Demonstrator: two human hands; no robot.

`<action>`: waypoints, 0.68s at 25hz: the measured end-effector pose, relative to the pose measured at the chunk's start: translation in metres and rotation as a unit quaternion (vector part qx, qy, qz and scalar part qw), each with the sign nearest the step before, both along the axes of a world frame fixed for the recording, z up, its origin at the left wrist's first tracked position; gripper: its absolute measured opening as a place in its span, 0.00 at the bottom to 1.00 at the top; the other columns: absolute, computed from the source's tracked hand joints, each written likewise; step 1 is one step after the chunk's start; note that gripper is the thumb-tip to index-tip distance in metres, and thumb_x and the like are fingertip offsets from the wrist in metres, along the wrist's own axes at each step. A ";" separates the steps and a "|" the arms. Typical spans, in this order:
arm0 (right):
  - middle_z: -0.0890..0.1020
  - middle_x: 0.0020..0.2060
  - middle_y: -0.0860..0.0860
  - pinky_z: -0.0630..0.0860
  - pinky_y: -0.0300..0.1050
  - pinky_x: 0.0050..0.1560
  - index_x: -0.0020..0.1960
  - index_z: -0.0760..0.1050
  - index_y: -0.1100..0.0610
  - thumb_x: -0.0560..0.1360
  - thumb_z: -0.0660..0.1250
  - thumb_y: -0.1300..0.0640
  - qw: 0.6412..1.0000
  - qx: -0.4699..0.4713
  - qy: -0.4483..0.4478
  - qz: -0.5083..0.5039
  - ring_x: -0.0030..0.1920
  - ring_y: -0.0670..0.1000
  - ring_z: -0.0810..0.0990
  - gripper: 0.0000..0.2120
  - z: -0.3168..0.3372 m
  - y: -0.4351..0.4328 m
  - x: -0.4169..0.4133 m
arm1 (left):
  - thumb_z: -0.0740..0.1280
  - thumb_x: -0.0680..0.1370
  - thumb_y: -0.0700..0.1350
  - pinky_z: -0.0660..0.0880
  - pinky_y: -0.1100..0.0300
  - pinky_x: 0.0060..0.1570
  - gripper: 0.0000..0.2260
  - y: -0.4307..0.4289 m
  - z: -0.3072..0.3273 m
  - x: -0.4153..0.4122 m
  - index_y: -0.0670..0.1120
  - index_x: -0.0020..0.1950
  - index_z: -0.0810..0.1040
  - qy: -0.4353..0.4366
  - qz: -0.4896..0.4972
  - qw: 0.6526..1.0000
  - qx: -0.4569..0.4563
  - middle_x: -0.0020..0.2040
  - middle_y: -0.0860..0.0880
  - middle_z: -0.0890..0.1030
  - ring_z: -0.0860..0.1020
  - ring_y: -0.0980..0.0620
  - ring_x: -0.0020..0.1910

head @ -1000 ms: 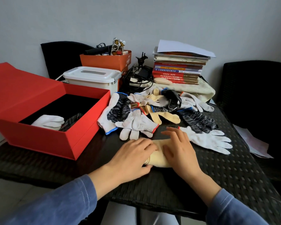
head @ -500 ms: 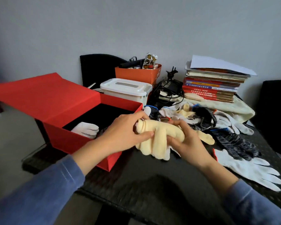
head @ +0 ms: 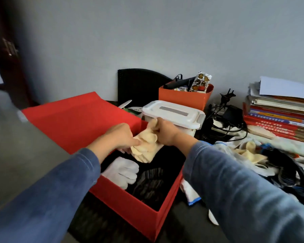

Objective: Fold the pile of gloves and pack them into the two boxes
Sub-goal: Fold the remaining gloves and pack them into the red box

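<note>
Both my hands hold a folded cream glove [head: 146,146] above the far end of the open red box [head: 139,213]. My left hand [head: 119,137] pinches its left edge and my right hand [head: 167,132] grips its top end. Inside the box lie a folded white glove [head: 123,171] and a dark striped glove [head: 149,183]. The loose pile of gloves [head: 256,155] spreads on the black table to the right, cream, white and dark ones mixed.
The red lid [head: 77,118] stands open behind the box. A white lidded plastic box [head: 174,113] and an orange box [head: 184,97] of odds and ends sit beyond it. Cables [head: 223,123] and a stack of books [head: 279,111] fill the back right.
Both hands lifted the folded cream glove off the table and carried it left over the red box. My view swung left with them.
</note>
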State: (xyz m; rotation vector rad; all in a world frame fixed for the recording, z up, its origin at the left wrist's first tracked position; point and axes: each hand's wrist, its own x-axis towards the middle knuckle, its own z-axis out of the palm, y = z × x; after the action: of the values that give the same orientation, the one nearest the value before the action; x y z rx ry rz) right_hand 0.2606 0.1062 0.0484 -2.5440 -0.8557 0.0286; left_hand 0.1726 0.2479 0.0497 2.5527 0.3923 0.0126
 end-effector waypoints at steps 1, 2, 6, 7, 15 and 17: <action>0.76 0.61 0.60 0.69 0.46 0.57 0.63 0.68 0.62 0.76 0.62 0.58 0.998 -0.056 -0.003 0.010 0.61 0.59 0.74 0.17 -0.007 0.010 0.006 | 0.69 0.74 0.52 0.81 0.55 0.42 0.15 0.000 -0.004 0.007 0.39 0.39 0.80 0.043 -0.004 0.998 0.051 0.38 0.43 0.84 0.83 0.45 0.39; 0.76 0.62 0.59 0.68 0.47 0.59 0.64 0.69 0.62 0.77 0.62 0.59 0.996 -0.083 -0.001 0.013 0.62 0.58 0.74 0.16 -0.013 0.019 0.012 | 0.68 0.74 0.53 0.80 0.55 0.44 0.15 -0.001 -0.008 0.014 0.41 0.39 0.78 0.064 0.001 0.993 0.101 0.42 0.44 0.84 0.83 0.45 0.43; 0.76 0.62 0.58 0.69 0.47 0.61 0.64 0.70 0.61 0.76 0.63 0.58 0.994 -0.092 0.055 -0.018 0.63 0.57 0.74 0.18 -0.031 0.031 0.033 | 0.65 0.77 0.52 0.67 0.58 0.45 0.13 -0.011 -0.022 0.028 0.46 0.58 0.75 0.058 0.022 0.957 0.283 0.59 0.46 0.78 0.77 0.45 0.59; 0.76 0.62 0.58 0.69 0.47 0.61 0.64 0.71 0.61 0.76 0.64 0.58 0.992 -0.104 0.074 -0.016 0.63 0.57 0.74 0.18 -0.035 0.030 0.037 | 0.64 0.78 0.50 0.66 0.58 0.45 0.13 -0.013 -0.028 0.029 0.46 0.60 0.75 0.057 0.019 0.944 0.324 0.61 0.47 0.78 0.76 0.46 0.60; 0.76 0.64 0.55 0.68 0.44 0.65 0.68 0.71 0.58 0.76 0.62 0.62 0.989 -0.123 0.081 0.025 0.64 0.54 0.74 0.20 -0.032 0.003 0.037 | 0.60 0.79 0.37 0.70 0.55 0.48 0.20 -0.016 -0.041 0.037 0.46 0.71 0.66 0.022 -0.110 0.886 0.450 0.64 0.46 0.74 0.75 0.45 0.60; 0.78 0.60 0.54 0.69 0.42 0.64 0.65 0.73 0.57 0.76 0.61 0.64 0.991 -0.098 0.079 0.046 0.61 0.53 0.76 0.18 -0.025 -0.008 0.030 | 0.61 0.78 0.36 0.71 0.54 0.50 0.20 -0.012 -0.046 0.036 0.48 0.70 0.69 0.091 -0.141 0.910 0.380 0.66 0.45 0.70 0.74 0.43 0.61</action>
State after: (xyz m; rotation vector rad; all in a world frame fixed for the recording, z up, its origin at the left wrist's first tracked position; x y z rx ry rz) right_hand 0.2905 0.0987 0.0239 -2.6361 -0.9461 0.3545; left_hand 0.2089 0.2356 0.0037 3.3794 0.0747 -0.2227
